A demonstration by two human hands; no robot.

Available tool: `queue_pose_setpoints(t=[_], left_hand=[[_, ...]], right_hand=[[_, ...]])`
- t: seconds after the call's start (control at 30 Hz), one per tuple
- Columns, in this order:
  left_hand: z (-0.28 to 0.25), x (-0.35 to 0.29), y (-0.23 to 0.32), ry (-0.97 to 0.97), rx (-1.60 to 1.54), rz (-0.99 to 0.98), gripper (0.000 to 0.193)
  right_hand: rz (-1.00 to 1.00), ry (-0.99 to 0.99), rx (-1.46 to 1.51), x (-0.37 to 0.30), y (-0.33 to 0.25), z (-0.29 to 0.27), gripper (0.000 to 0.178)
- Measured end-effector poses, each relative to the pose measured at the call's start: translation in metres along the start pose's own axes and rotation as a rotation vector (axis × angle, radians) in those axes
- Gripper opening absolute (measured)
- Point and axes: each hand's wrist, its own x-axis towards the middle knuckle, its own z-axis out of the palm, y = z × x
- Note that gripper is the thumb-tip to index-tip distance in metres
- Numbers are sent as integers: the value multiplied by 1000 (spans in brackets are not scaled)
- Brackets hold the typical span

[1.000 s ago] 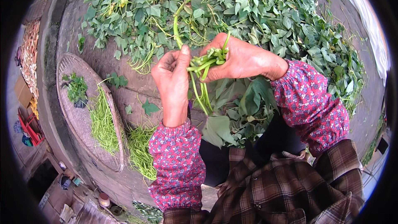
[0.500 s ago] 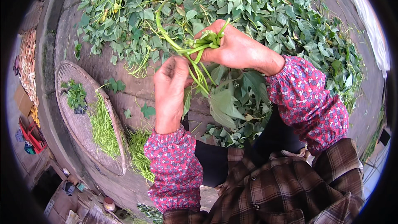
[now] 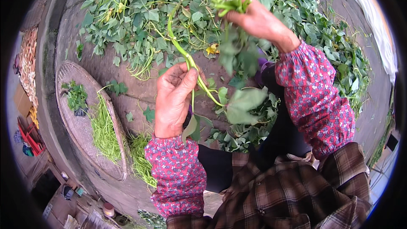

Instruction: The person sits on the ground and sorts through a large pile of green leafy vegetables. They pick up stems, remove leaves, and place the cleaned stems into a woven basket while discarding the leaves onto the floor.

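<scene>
My left hand (image 3: 171, 97) is closed, pinching a long green leafy vine (image 3: 181, 50) between thumb and fingers. The vine curves up toward the heap, and large leaves hang from its lower end beside that hand. Farther up and to the right, my right hand (image 3: 260, 21) grips a bunch of green leaf stalks (image 3: 227, 3). Their cut or broken ends stick out past the fingers, and the leaves below are blurred. A gap separates the bunch from the vine. Beyond both hands spreads a wide heap of leafy vines (image 3: 144, 21).
At the left, a shallow woven basket (image 3: 78, 123) holds bare green stems (image 3: 105, 135) and a small leafy bundle (image 3: 76, 97). More stems (image 3: 142, 157) lie on the floor beside it. Loose leaves lie between my legs near a yellow leaf (image 3: 212, 49). White sheeting (image 3: 373, 12) runs along the far right.
My right hand has moved up and away to the right with the bunch of stalks, parting from my left hand. My left hand keeps hold of the vine and has shifted slightly.
</scene>
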Motion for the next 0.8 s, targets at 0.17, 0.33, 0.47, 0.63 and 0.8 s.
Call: queue_pose_setpoints(t=[0.17,0.33,0.47,0.63,0.8], left_hand=[[-4,2,-7,-99,-198,20,18],[-1,-2,-2,-90,-109,-25,28],[13,1,3,214,87,-93,24],[-3,4,-5,388,203,226,23],[6,2,-3,309,452,94,17]], right_hand=[[342,-303,722,-19,-34,59,24],[330,-389,947,-21,-31,62,25],[350,-331,885,-20,-30,61,16],[307,-250,408,-16,-21,69,11],[77,-292,102,-13,-12,70,15]])
